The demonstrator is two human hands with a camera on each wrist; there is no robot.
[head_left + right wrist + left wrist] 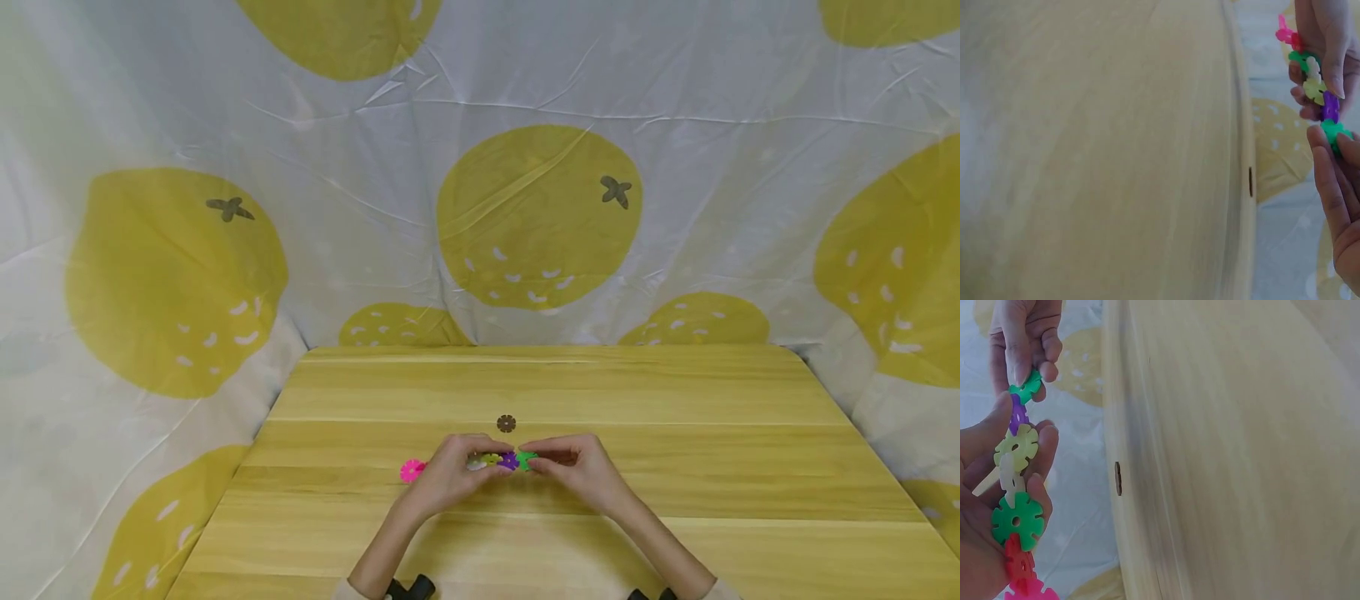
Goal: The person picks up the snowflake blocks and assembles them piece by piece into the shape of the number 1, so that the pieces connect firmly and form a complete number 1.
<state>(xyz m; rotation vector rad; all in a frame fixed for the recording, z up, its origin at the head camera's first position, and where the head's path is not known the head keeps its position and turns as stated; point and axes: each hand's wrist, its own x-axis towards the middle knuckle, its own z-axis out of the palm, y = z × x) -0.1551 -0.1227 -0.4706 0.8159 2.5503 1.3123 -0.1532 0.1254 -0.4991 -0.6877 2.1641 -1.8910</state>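
Note:
A chain of notched plastic snowflake discs stretches between both hands above the table. My left hand (pixel 447 477) supports the chain and pinches the purple disc (pixel 509 461) near its right end. Between thumb and fingers, my right hand (pixel 588 473) grips the green end disc (pixel 527 460), which is joined to the purple one. In the left wrist view, a pale yellow disc (pixel 1027 441), a white disc (pixel 1009 480), another green disc (pixel 1030 522) and a red disc (pixel 1020 565) run along the left palm. A pink disc (pixel 409 472) forms the far left end.
One loose brown disc (pixel 506 423) lies flat on the wooden table (pixel 712 442), just beyond the hands. Behind the table hangs a pale cloth (pixel 360 208) printed with yellow lemons. Black wrist mounts show at the bottom edge in the head view.

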